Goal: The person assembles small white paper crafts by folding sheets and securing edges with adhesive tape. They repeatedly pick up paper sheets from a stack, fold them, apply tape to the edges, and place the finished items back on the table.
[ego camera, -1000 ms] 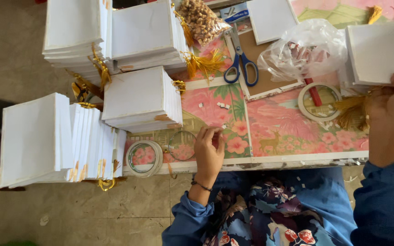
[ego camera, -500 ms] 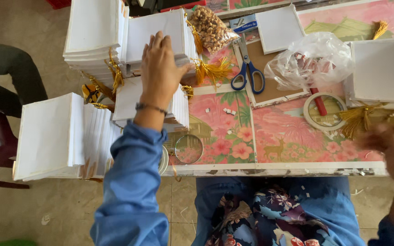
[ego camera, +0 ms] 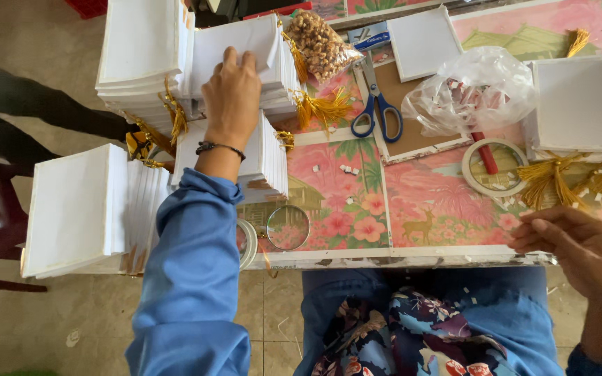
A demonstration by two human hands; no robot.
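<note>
View: a head camera looks straight down at a table [ego camera: 357,257] with a pink floral covering, crowded with craft supplies; the person's lap in blue, flower-patterned cloth shows below the table edge.
Left hand: the left hand [ego camera: 231,94], in a blue sleeve with a dark bead bracelet at the wrist, reaches far forward over the table. Its fingers [ego camera: 230,59] lie curled over the near edge of a stack of flat white square cards [ego camera: 245,45] at the back left; the palm faces down, and whether the fingers actually pinch a card cannot be told.
Right hand: the right hand [ego camera: 580,247] hovers at the table's front right edge, fingers loosely bent and partly open, holding nothing that can be seen.
White card stacks: a second pile of white cards [ego camera: 263,157] sits just under the left wrist, another tall pile [ego camera: 144,52] stands to the left of the touched stack, and a row of cards standing on edge [ego camera: 85,205] fills the front left corner. Gold tassels [ego camera: 322,108] hang from several.
Middle of table: blue-handled scissors [ego camera: 377,111] rest on a brown board, beside a clear bag of nuts [ego camera: 318,42].
Right of table: a crumpled clear plastic bag [ego camera: 472,90] lies near a roll of tape [ego camera: 492,167] and a white square box [ego camera: 583,104].
Front edge: a round clear ring [ego camera: 288,228] sits near the left elbow.
</note>
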